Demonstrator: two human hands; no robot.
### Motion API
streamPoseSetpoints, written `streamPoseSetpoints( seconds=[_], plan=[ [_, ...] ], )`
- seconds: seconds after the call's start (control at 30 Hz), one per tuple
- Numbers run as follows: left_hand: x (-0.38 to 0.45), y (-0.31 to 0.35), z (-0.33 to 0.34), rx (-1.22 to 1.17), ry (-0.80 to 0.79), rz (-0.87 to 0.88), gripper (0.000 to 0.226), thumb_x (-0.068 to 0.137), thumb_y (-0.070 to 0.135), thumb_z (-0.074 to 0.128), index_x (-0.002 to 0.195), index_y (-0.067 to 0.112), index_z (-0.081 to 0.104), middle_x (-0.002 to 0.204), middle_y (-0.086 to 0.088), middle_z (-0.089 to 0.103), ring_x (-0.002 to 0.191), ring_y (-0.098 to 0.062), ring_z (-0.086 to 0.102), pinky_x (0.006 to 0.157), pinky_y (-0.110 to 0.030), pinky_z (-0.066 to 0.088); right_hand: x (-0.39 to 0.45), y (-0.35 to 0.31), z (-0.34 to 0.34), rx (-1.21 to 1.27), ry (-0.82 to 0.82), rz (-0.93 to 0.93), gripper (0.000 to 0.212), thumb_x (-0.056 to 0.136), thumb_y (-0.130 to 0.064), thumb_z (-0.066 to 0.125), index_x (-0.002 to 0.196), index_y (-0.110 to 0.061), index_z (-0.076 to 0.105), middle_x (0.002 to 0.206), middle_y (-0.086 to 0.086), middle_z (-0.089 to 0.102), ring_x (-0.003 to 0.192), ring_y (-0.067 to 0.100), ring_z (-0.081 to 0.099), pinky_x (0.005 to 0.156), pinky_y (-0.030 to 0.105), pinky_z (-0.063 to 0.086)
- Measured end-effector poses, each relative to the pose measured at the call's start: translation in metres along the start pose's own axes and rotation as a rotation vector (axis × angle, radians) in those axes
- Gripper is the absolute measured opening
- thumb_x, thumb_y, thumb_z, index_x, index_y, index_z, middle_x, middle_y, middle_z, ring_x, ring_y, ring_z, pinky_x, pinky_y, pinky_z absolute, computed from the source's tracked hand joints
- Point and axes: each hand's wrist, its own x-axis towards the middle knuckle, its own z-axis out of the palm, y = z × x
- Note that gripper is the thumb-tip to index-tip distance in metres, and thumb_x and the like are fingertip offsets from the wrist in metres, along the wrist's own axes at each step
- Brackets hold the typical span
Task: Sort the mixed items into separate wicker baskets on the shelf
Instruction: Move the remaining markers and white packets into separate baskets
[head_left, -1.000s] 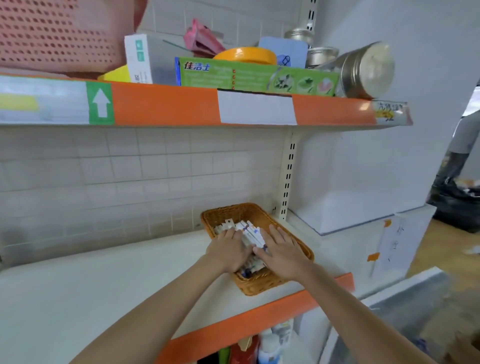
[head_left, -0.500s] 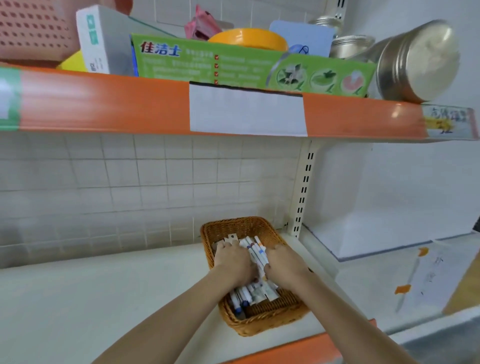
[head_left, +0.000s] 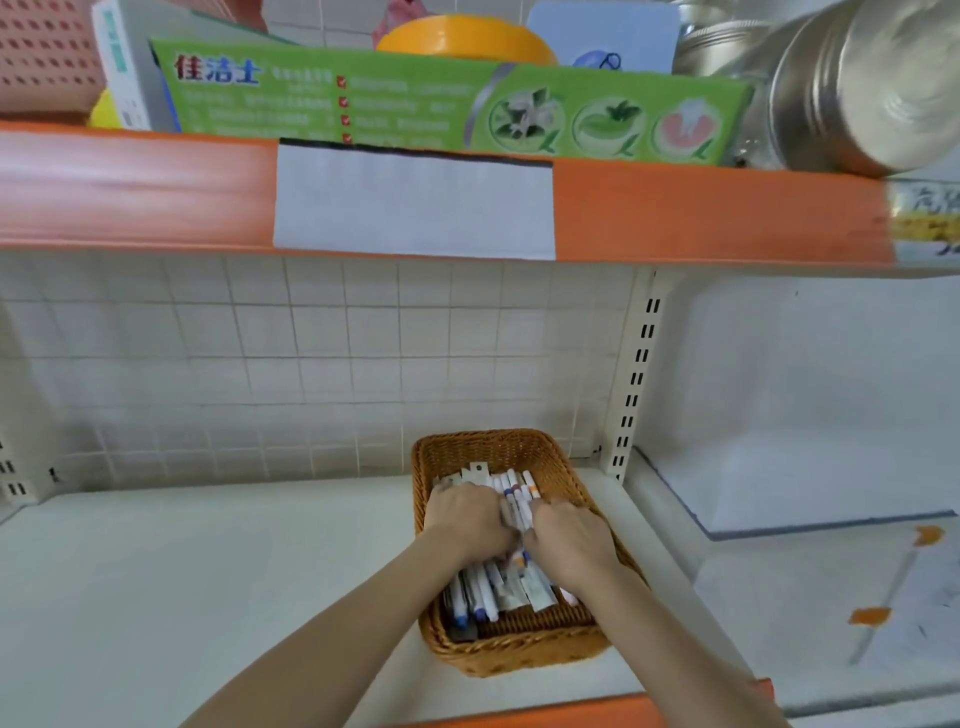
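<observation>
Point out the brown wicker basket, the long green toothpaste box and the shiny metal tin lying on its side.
brown wicker basket (head_left: 511, 656): head view, on its woven front wall.
long green toothpaste box (head_left: 415, 106): head view, on its printed front face.
shiny metal tin (head_left: 831, 111): head view, on its curved side wall.

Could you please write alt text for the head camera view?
Two bare hands, left hand and right hand, reach into a wicker basket of pens on a white shelf, fingers curled over the pile. Above, an orange-edged upper shelf holds a green box and metal tins.
</observation>
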Motion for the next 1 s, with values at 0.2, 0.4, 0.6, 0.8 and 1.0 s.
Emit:
streamPoseSetpoints(
  seconds=[0.2, 0.4, 0.6, 0.8, 1.0],
  plan=[
    [0.000, 0.003, 0.003, 0.002, 0.053, -0.024, 0.039, 0.090, 0.044, 0.054, 0.107, 0.009, 0.059, 0.114, -0.009, 0.063, 0.112, -0.025, 0.057, 0.107, -0.038, 0.034, 0.001, 0.001, 0.002, 0.153, 0.052, 0.013, 0.032, 0.102, -0.023, 0.037, 0.129, -0.011, 0.047, 0.115, 0.012, 0.063, 0.102, 0.030, 0.061, 0.067, 0.031, 0.038],
    [-0.003, 0.003, 0.001, -0.216, 0.116, -0.066, 0.042, 0.094, 0.033, 0.051, 0.123, 0.004, 0.041, 0.118, -0.016, 0.060, 0.110, -0.033, 0.058, 0.086, -0.039, 0.047, -0.005, 0.000, -0.004, 0.256, 0.092, 0.023, 0.037, 0.100, -0.031, 0.041, 0.132, -0.013, 0.044, 0.115, 0.011, 0.063, 0.103, 0.030, 0.061, 0.074, 0.033, 0.044],
    [-0.021, 0.007, -0.008, -0.265, 0.223, -0.070, 0.031, 0.096, 0.031, 0.047, 0.111, 0.005, 0.044, 0.104, -0.017, 0.064, 0.095, -0.034, 0.061, 0.069, -0.034, 0.041, -0.008, -0.001, -0.013, 0.295, 0.087, -0.024, 0.032, 0.100, -0.030, 0.041, 0.125, -0.013, 0.052, 0.109, 0.009, 0.065, 0.096, 0.029, 0.064, 0.072, 0.033, 0.048],
    [-0.057, -0.015, -0.019, -0.196, 0.195, -0.167, 0.033, 0.098, 0.030, 0.040, 0.116, 0.003, 0.043, 0.107, -0.018, 0.062, 0.097, -0.035, 0.060, 0.070, -0.036, 0.044, -0.016, -0.025, -0.025, 0.280, 0.071, -0.163, 0.033, 0.100, -0.029, 0.040, 0.129, -0.015, 0.051, 0.111, 0.008, 0.063, 0.100, 0.028, 0.060, 0.067, 0.031, 0.042],
    [-0.110, -0.076, -0.028, -0.206, 0.146, -0.312, 0.040, 0.096, 0.025, 0.040, 0.127, 0.001, 0.034, 0.088, -0.011, 0.053, 0.082, -0.032, 0.053, 0.067, -0.033, 0.040, -0.028, -0.088, -0.034, 0.329, 0.048, -0.284, 0.034, 0.096, -0.026, 0.045, 0.127, -0.016, 0.052, 0.107, 0.009, 0.063, 0.091, 0.026, 0.059, 0.067, 0.031, 0.041]
  ],
)
